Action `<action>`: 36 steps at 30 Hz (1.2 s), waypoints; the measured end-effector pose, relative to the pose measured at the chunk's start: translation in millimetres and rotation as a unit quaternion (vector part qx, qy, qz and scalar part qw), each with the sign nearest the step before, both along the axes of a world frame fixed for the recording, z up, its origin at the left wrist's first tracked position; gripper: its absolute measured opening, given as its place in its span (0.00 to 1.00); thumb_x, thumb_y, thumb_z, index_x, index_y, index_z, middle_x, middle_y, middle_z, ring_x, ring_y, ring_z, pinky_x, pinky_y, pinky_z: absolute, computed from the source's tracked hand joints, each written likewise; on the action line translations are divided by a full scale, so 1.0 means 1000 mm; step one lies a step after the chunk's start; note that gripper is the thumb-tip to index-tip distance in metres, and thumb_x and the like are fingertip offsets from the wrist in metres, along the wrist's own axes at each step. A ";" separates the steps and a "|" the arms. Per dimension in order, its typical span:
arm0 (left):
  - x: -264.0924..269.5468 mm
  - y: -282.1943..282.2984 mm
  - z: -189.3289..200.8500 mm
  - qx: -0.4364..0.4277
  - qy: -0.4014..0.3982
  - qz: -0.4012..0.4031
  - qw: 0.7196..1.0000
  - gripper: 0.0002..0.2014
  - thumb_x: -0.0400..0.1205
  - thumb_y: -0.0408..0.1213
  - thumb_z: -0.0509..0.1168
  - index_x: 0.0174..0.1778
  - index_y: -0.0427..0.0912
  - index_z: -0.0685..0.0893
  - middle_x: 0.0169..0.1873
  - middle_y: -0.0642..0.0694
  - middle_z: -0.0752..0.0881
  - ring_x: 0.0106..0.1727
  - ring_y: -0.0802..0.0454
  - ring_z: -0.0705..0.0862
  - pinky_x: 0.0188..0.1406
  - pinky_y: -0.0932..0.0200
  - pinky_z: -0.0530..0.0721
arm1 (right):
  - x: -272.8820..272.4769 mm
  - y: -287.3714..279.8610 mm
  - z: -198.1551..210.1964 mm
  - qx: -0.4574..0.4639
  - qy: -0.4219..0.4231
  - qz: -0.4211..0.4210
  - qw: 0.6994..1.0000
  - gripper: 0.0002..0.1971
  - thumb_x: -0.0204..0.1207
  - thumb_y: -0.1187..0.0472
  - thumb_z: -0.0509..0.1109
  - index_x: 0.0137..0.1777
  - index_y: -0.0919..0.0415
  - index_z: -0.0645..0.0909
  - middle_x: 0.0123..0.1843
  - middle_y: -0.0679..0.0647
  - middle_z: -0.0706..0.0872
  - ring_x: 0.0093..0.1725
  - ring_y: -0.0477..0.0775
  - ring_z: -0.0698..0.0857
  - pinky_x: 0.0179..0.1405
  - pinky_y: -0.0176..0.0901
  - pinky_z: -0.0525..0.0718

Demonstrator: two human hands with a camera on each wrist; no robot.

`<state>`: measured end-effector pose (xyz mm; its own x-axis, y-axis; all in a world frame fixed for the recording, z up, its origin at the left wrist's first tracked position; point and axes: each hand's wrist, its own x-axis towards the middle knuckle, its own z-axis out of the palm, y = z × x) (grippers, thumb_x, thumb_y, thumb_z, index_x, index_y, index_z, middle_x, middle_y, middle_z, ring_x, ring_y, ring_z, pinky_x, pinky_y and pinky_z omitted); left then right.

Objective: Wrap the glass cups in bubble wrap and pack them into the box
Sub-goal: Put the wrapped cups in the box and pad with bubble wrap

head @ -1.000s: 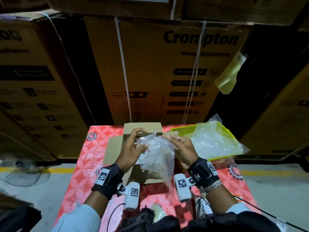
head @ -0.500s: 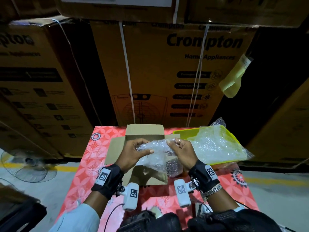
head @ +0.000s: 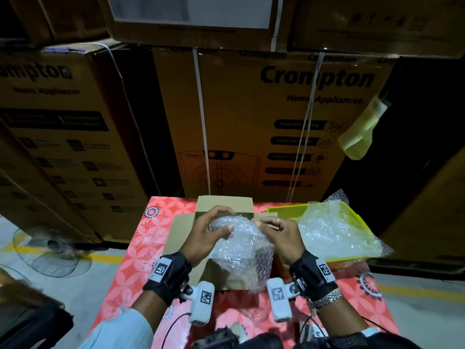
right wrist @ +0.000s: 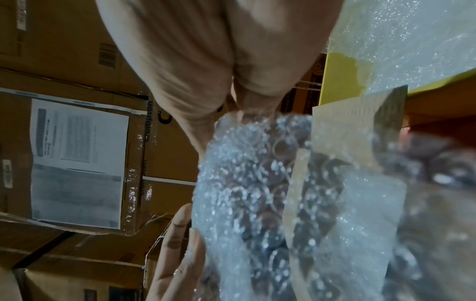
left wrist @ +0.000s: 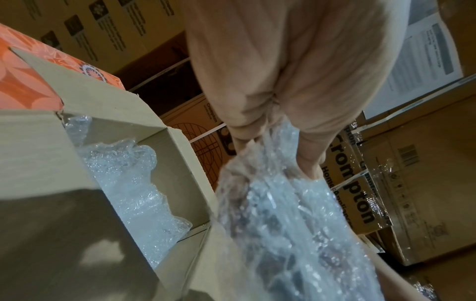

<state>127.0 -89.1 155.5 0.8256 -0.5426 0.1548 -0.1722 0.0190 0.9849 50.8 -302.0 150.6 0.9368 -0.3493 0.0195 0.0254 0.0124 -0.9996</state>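
Over the open cardboard box (head: 224,204) hangs a bundle of bubble wrap (head: 242,250), held by both hands. My left hand (head: 222,220) curls over its top left, thumb pressed on the wrap. My right hand (head: 264,224) pinches the wrap's top right edge. In the left wrist view the bundle (left wrist: 283,213) hangs from my left hand (left wrist: 270,146) beside the box (left wrist: 180,154), where another wrapped bundle (left wrist: 128,183) lies inside. The right wrist view shows the bundle (right wrist: 244,193) pinched at its top by my right hand (right wrist: 244,110). Any cup inside is hidden by the wrap.
The box stands on a table with a red floral cloth (head: 141,250). A yellow tray (head: 281,210) with loose bubble wrap (head: 329,230) lies to the right. Large stacked cartons (head: 251,127) wall off the back. A floor fan (head: 50,248) stands at the left.
My left hand has gone from pinching the wrap's top edge to curling over the bundle's top. The bundle looks rounder and more gathered. The right hand keeps its pinch.
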 end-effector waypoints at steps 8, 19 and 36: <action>0.002 0.006 0.005 0.000 0.033 0.012 0.999 0.18 0.71 0.26 0.84 0.56 0.37 0.91 0.56 0.45 0.92 0.57 0.49 0.91 0.55 0.54 0.90 | -0.001 0.000 0.002 0.031 0.007 0.038 0.999 0.15 0.65 0.74 0.84 0.52 0.64 0.93 0.54 0.62 0.94 0.59 0.66 0.91 0.60 0.60 0.89; 0.007 0.015 0.004 0.020 -0.005 0.069 0.997 0.14 0.74 0.47 0.84 0.45 0.40 0.93 0.47 0.37 0.91 0.50 0.37 0.91 0.54 0.38 0.89 | -0.007 0.025 0.018 -0.012 -0.002 0.068 0.998 0.18 0.86 0.57 0.69 0.33 0.58 0.82 0.28 0.40 0.79 0.31 0.40 0.78 0.40 0.35 0.81; -0.025 0.004 0.007 -0.018 0.083 0.074 0.994 0.16 0.82 0.31 0.76 0.29 0.36 0.80 0.28 0.45 0.84 0.32 0.52 0.85 0.41 0.56 0.85 | -0.013 0.015 0.008 0.135 -0.012 0.010 0.991 0.13 0.76 0.62 0.80 0.56 0.58 0.81 0.44 0.76 0.88 0.36 0.61 0.84 0.39 0.52 0.85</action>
